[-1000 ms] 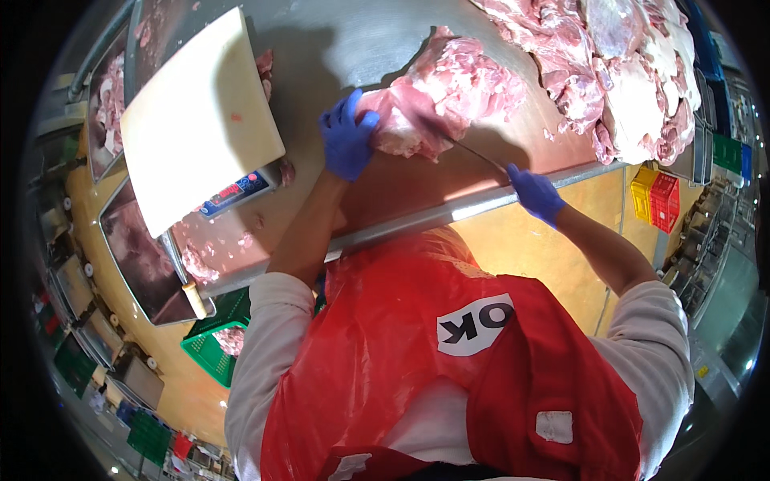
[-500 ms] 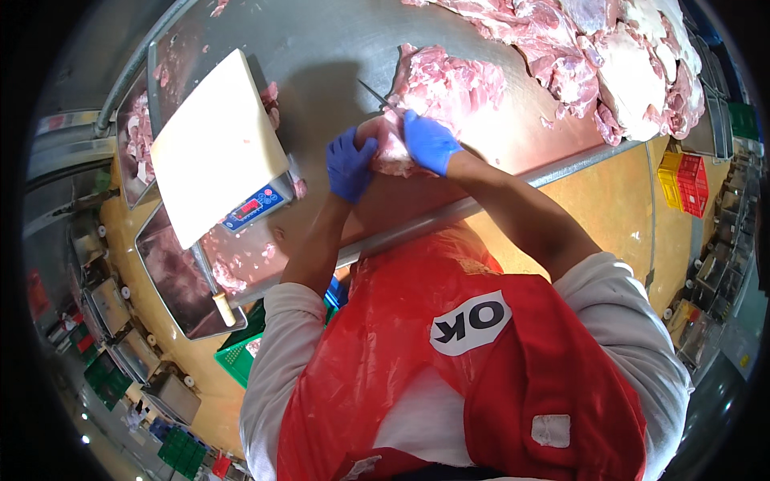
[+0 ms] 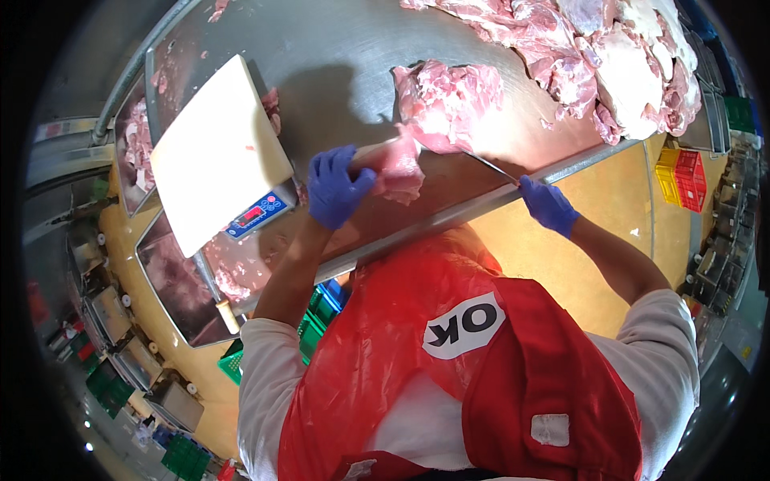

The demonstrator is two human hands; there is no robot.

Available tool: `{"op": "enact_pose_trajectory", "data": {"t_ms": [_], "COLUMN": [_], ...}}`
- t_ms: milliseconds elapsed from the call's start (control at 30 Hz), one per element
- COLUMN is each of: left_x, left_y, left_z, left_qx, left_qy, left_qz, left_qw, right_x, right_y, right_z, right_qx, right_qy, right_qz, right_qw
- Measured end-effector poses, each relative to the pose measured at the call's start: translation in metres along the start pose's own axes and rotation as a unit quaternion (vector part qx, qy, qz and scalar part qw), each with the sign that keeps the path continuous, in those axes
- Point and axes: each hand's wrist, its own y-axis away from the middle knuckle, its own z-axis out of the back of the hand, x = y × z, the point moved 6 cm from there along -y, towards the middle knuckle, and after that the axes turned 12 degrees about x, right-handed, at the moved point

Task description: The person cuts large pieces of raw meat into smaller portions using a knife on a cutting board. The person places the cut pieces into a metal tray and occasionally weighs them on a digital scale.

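Observation:
My left hand [image 3: 337, 188], in a blue glove, grips a pale pink piece of raw meat [image 3: 397, 170] at its left side. A larger slab of raw meat [image 3: 449, 100] lies on the metal table [image 3: 353, 88] just beyond; the two pieces meet or nearly meet at the held piece's upper corner. My right hand [image 3: 548, 205], also blue-gloved, is closed around the handle of a knife [image 3: 493, 166] near the table's front edge. The blade points left and away from me, its tip at the slab's near edge. Most of the handle is hidden in my fist.
Left stands a scale [image 3: 261, 215] with a white board [image 3: 220, 156] on top. A long metal tool with a pale handle [image 3: 228, 317] lies below it, beside a metal tray [image 3: 172, 293]. Large meat cuts [image 3: 634, 72] pile up far right. A red-and-yellow crate [image 3: 682, 180] sits beyond the table.
My right hand has come off the meat and swung right toward the table edge, drawing the knife along. The held piece has shifted slightly nearer me, with a gap opening beside the slab.

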Motion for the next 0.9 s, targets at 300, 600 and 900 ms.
{"op": "enact_pose_trajectory", "data": {"t_ms": [300,600,900], "left_x": [0.040,0.059,0.086], "left_y": [0.015,0.014,-0.003], "left_z": [-0.047,-0.102,-0.123], "left_qx": [0.165,0.037,0.011], "left_qy": [0.120,0.188,0.303], "left_qz": [0.092,0.477,0.384], "left_qw": [0.975,0.858,0.872], "right_x": [0.155,0.171,0.175], "right_y": [-0.159,-0.159,-0.207], "right_z": [0.029,-0.027,-0.029], "right_qx": [-0.092,0.033,-0.080], "right_qy": [-0.168,0.001,-0.027], "right_qz": [0.054,0.045,0.052], "right_qw": [0.980,0.998,0.995]}}
